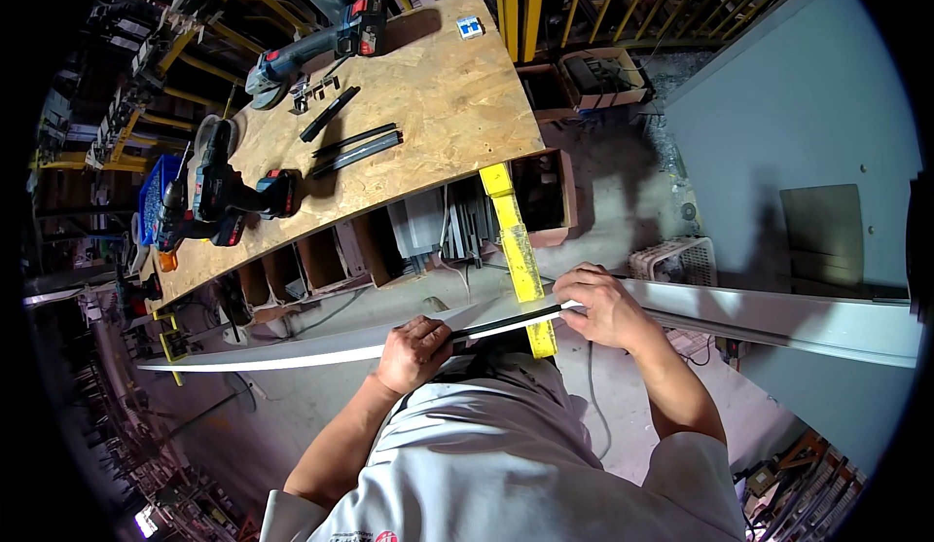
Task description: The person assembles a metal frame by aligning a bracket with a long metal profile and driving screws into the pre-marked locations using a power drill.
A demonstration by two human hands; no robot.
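A long white profile runs across in front of me from the far left to the right edge. Along its near side, between my hands, lies a thin black strip. My left hand is closed over the strip's left end, knuckles up, against the profile. At the other end my right hand pinches the strip between thumb and fingers, resting on the profile. A yellow metal arm reaches from the bench toward me under the profile. The fingertips of my left hand are partly hidden.
On the wooden bench lie an angle grinder, cordless drills, black strips and a small blue-white box. Below are boxes of metal pieces. A white basket and a large grey panel stand right.
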